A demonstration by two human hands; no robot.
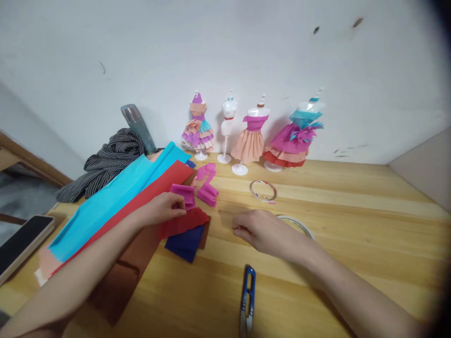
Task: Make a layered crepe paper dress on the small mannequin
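Observation:
My left hand (165,208) is closed at the edge of a magenta paper piece (185,193), above a red paper piece (190,222); whether its fingertips grip anything is too small to tell. Curled over bare wood, my right hand (254,228) has its fingertips turned under and hidden. A white tape roll (306,225) lies partly behind the right wrist. Under the left forearm are long sheets of blue paper (112,197), red paper (141,199) and brown paper (123,272). Blue-handled snips (248,295) lie near the front edge of the view.
Several small mannequins stand along the wall, one in a peach skirt (248,144), one almost bare (229,112). A clear tape ring (263,190) lies before them. At left are a striped cloth (112,162), a flask (139,126) and a phone (23,244).

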